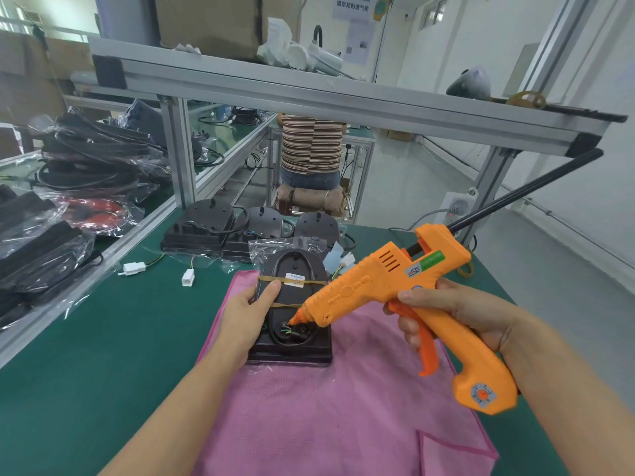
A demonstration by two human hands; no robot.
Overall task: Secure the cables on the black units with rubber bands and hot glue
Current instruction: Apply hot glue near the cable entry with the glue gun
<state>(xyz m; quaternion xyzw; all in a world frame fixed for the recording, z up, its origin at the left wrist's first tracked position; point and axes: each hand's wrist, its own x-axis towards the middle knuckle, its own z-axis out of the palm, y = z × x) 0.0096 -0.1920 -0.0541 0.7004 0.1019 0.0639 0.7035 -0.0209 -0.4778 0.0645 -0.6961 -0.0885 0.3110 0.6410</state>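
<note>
Green bench, pink cloth (343, 407): left grip (245, 314) clasping black unit (292, 304) edge, right grip (453, 310) around glue gun (395, 286).

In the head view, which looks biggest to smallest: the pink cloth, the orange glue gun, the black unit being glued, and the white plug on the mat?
1. Pink cloth
2. Glue gun
3. Black unit; the gun is nearer the camera, so their true order is unsure
4. White plug

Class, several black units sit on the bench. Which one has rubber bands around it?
The black unit on the pink cloth, held by the left hand; the units behind show no bands.
</note>
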